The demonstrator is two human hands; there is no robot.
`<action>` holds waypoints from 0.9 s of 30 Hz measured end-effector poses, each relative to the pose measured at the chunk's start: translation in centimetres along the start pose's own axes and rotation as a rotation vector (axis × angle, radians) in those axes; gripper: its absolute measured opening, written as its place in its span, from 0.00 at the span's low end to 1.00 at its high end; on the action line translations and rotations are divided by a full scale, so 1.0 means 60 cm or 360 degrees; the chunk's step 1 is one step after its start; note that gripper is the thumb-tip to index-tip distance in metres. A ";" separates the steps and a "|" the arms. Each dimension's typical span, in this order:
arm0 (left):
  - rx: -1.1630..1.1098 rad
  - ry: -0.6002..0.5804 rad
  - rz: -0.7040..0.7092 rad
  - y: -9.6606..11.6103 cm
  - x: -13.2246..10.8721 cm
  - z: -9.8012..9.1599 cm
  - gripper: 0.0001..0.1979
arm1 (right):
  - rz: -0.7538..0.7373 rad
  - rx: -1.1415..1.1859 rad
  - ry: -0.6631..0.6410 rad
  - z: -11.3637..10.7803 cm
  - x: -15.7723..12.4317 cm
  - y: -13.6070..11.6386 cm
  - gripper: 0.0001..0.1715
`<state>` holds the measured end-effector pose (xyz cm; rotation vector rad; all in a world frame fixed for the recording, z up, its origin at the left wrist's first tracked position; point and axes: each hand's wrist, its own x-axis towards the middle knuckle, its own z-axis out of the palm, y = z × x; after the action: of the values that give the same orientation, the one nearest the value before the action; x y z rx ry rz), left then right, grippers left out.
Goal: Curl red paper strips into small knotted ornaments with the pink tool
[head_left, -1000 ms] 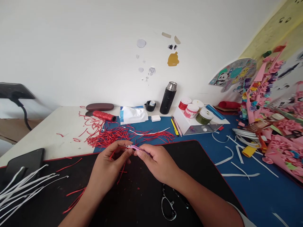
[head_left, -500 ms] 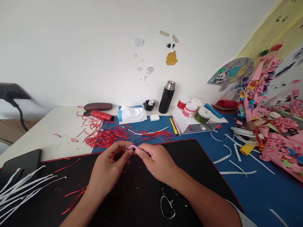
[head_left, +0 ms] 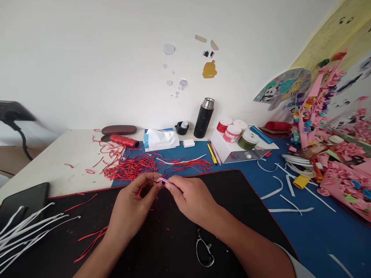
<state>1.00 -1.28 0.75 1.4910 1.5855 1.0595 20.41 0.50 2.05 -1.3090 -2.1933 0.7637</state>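
Left hand [head_left: 130, 210] grip is pinched on a thin red paper strip [head_left: 142, 188]. Right hand [head_left: 191, 199] grip is clamped on a slim pink plastic stick tool [head_left: 165, 180], and the two meet just above the far edge of the black bench mat [head_left: 246, 200]. Risk as I read it: the strip is flimsy and held by fingertips only, so an uneven pull could tear it or slip it off the tool. If dropped, it could get lost among the loose pile of red paper strips [head_left: 136, 168] nearby.

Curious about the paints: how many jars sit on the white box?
4: red-lidded jar back left, white-lidded jar back right, pink jar front left, green jar front right; more could hide behind.
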 end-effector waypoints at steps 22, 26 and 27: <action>0.0000 -0.0002 0.0069 -0.007 0.001 0.000 0.15 | 0.0049 0.0357 -0.0034 0.001 0.001 0.001 0.20; -0.0013 -0.0010 0.0052 -0.009 0.002 0.000 0.15 | 0.0064 0.0413 -0.0051 0.000 0.003 0.000 0.20; -0.0019 -0.0013 0.0051 -0.009 0.002 0.000 0.15 | 0.0065 0.0420 -0.0054 0.000 0.003 0.000 0.20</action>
<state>0.74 -1.16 0.27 1.5154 1.5517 1.0774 20.33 0.66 2.06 -1.2179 -2.0138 1.0577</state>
